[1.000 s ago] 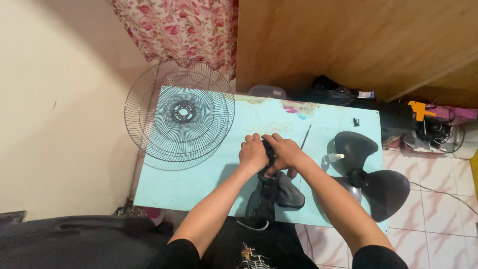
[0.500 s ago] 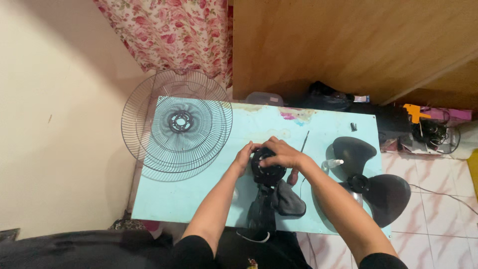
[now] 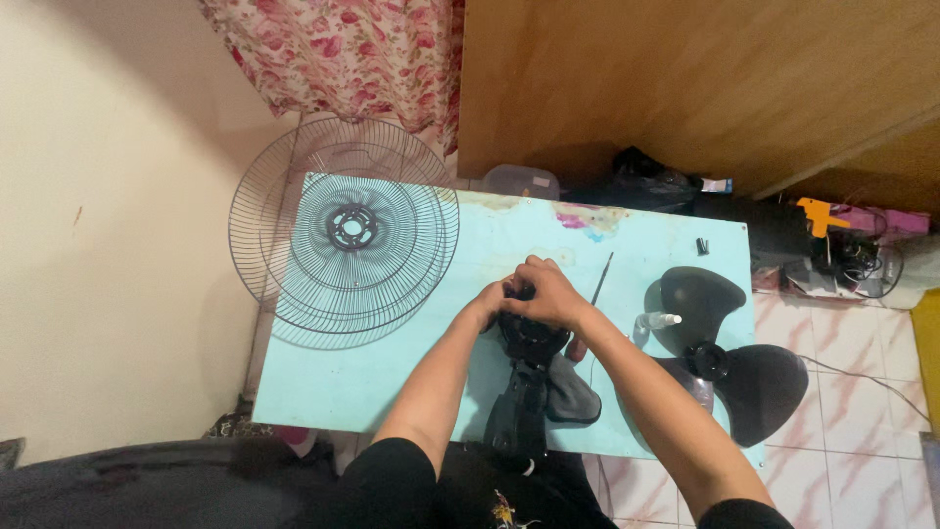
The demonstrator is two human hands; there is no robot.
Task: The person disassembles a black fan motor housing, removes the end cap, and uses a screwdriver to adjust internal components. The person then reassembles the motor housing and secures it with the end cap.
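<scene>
we see both hands meeting on a black plastic fan motor housing [image 3: 534, 338] that lies near the front middle of the pale turquoise counter [image 3: 392, 382], its lower end reaching toward the person's lap. the right hand [image 3: 546, 294] lies over the top of the housing, its fingers [image 3: 534, 279] curled down and pressed together against it. the left hand [image 3: 493, 302] grips the housing from the left side; its fingers are mostly hidden behind the right hand, so we cannot tell exactly how they sit, only that they close on the housing. a dark grey cloth-like piece [image 3: 573, 392] lies just beside the housing on its right.

to the left, a round black wire fan grille [image 3: 362, 245] rests on the counter, overhanging its left edge, with a second wire grille [image 3: 264, 196] beneath it. a thin screwdriver with a red handle [image 3: 592, 304] lies just right of the right hand. further right, a black three-bladed fan propeller [image 3: 720, 358] sits at the counter's right edge, with a small white bottle [image 3: 658, 319] near it. a tiny black part [image 3: 702, 245] lies near the far right corner.
</scene>
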